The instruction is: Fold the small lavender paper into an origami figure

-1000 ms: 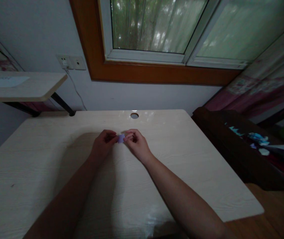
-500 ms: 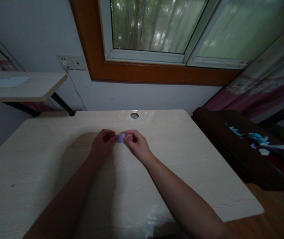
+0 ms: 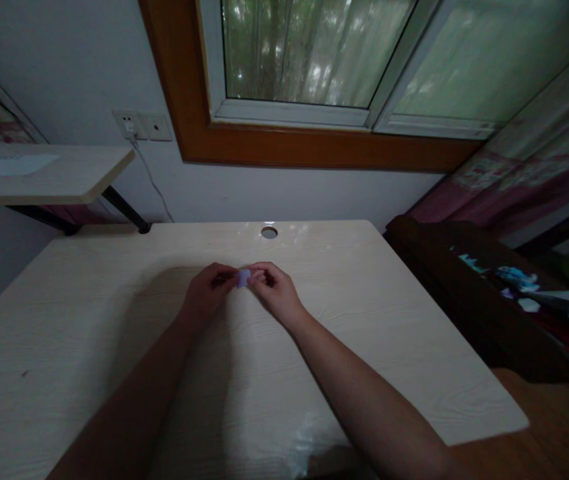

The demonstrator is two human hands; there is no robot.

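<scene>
A small piece of purple paper point(image 3: 243, 278) is held between my two hands, low over the pale wood-grain table point(image 3: 364, 347). My left hand point(image 3: 208, 290) pinches its left edge between thumb and fingers. On the other side, my right hand point(image 3: 275, 290) grips the right edge with thumb and forefinger. Fingertips cover both ends of the paper, and its middle looks slightly bent.
A round cable hole point(image 3: 269, 232) lies near the table's back edge. At left stands a raised shelf point(image 3: 89, 173) on black legs. A white cord point(image 3: 152, 177) hangs from the wall socket point(image 3: 142, 125). Dark brown furniture point(image 3: 444, 287) with several items stands at right.
My left hand has shifted slightly right, over the paper's left edge. The purple paper now looks narrower and more bent than before. My right hand has hardly moved.
</scene>
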